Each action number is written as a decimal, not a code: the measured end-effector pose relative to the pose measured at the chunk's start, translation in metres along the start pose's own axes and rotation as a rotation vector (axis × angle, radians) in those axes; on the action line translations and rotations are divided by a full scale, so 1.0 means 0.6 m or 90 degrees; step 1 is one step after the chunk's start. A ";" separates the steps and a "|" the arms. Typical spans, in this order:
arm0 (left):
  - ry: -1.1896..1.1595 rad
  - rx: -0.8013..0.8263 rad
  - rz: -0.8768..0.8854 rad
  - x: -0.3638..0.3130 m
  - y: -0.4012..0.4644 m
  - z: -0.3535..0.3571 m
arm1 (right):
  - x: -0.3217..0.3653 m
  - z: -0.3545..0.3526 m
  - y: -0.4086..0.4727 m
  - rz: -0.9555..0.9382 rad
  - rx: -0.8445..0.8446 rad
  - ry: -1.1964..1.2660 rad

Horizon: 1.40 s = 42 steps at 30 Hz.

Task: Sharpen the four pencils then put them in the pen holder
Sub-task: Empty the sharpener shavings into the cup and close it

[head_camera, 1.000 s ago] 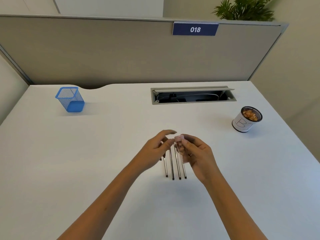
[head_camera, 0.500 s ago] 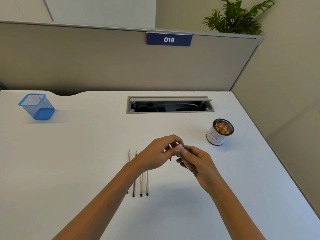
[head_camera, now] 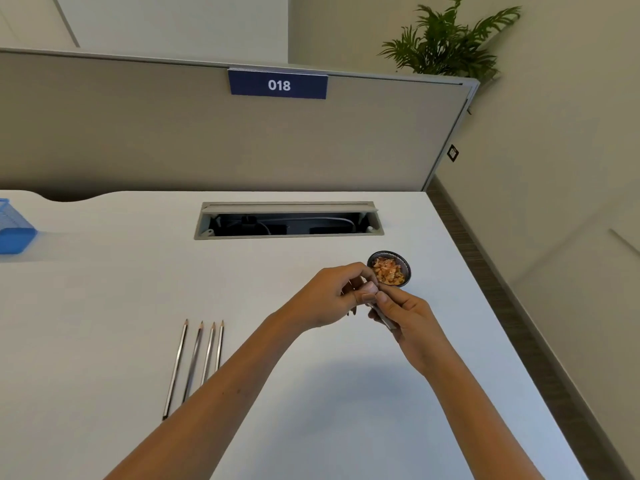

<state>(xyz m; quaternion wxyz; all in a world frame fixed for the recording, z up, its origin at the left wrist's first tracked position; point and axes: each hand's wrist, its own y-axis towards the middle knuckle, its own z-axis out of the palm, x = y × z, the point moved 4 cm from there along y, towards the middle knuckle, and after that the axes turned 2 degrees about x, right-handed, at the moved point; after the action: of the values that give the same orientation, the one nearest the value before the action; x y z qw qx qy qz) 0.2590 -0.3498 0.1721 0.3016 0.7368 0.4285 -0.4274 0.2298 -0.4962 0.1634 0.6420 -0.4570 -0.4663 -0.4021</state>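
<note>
Several grey pencils [head_camera: 194, 358] lie side by side on the white desk, tips pointing away from me, with my left forearm crossing their near ends. My left hand [head_camera: 325, 296] and my right hand [head_camera: 412, 320] meet right of them, both closed on a small sharpener [head_camera: 370, 289] with a pinkish cap and a clear body. My left fingers pinch the cap while my right hand wraps the body. The hands are just in front of a small cup [head_camera: 388, 253] full of orange shavings. The blue mesh pen holder [head_camera: 14, 233] stands at the far left edge, partly cut off.
An open cable tray [head_camera: 289, 220] is set into the desk [head_camera: 104, 289] behind the cup. A grey partition with a sign reading 018 [head_camera: 278, 84] closes the back. The desk's right edge runs close to the cup, with floor beyond it.
Both hands have carried the sharpener to the right, from above the pencils to the cup of shavings. The view swung right with them; the pencils stayed on the desk.
</note>
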 end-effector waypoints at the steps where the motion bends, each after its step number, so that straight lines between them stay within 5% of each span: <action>1: -0.004 0.000 -0.004 0.000 0.011 0.005 | 0.002 -0.011 0.006 0.000 -0.001 -0.003; 14: 0.011 -0.031 0.001 0.014 0.118 0.026 | 0.010 -0.104 0.083 -0.014 0.024 -0.021; 19: -0.086 -0.103 -0.043 0.036 0.133 0.028 | 0.019 -0.120 0.106 -0.037 0.020 -0.060; 27: -0.431 -0.161 -0.236 0.102 0.125 0.041 | 0.015 -0.174 0.133 -0.083 -0.183 -0.245; 32: -0.449 -0.169 -0.287 0.119 0.124 0.062 | 0.033 -0.170 0.146 -0.195 -0.203 -0.498; 42: -0.461 -0.166 -0.309 0.125 0.127 0.067 | 0.043 -0.157 0.161 -0.214 -0.180 -0.448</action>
<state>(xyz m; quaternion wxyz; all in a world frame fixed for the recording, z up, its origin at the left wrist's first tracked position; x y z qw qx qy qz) 0.3320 -0.3888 0.0933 0.4129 0.3740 0.5060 -0.6584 0.3484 -0.5639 0.1538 0.2995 -0.5678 -0.6655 -0.3809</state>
